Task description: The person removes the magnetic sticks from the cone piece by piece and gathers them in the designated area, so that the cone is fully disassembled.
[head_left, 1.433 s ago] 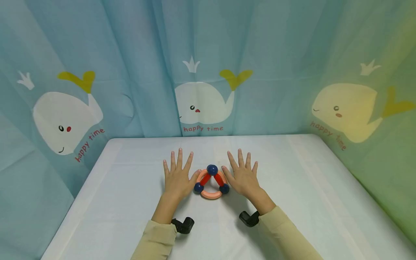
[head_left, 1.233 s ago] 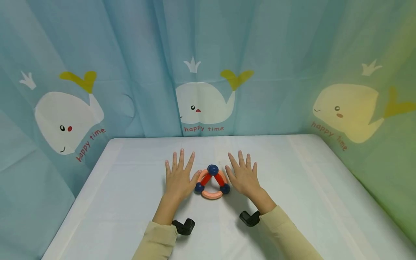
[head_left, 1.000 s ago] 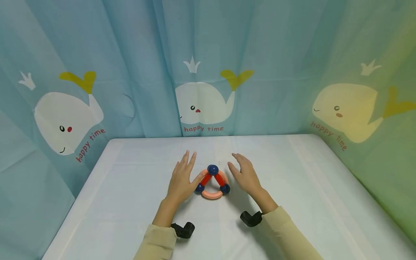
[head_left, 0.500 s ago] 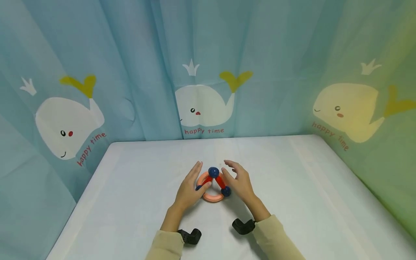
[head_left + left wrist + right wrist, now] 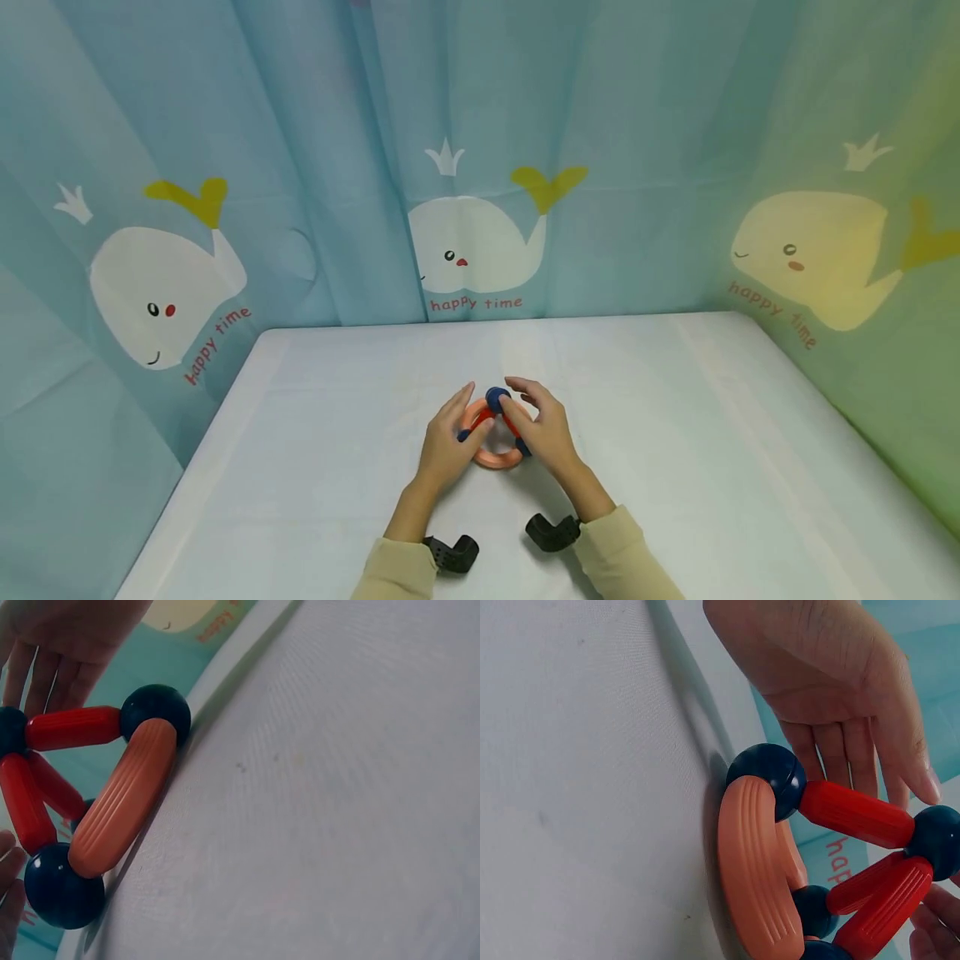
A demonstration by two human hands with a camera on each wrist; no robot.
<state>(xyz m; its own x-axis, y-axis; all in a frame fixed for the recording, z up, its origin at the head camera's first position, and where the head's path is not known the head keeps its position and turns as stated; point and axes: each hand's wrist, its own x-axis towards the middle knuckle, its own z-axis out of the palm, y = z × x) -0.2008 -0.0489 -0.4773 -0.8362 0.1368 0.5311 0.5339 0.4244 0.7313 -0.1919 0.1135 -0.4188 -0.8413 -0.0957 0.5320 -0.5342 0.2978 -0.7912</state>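
A ball-and-stick toy stands at mid-table: navy balls and curved orange sticks (image 5: 497, 461) form a ring, and red sticks (image 5: 859, 815) rise to a top ball (image 5: 495, 393). My left hand (image 5: 445, 450) is at its left, thumb over a red stick in the head view and other fingers stretched past the ring. At the right, my right hand (image 5: 549, 429) has its thumb at the top ball and its fingers reaching behind. Whether either hand touches the toy I cannot tell. The right wrist view shows the left palm; the left wrist view shows straight right fingers.
The toy rests on a white-covered table (image 5: 337, 467). A blue-green curtain (image 5: 322, 167) with whale prints surrounds the back and sides. Black wrist cameras (image 5: 455, 554) sit inside both forearms, close above the table.
Both hands turned from flat, spread fingers beside the toy to palms facing inward. They have moved in closer around it, the right thumb reaching the top ball. The toy looks in place.
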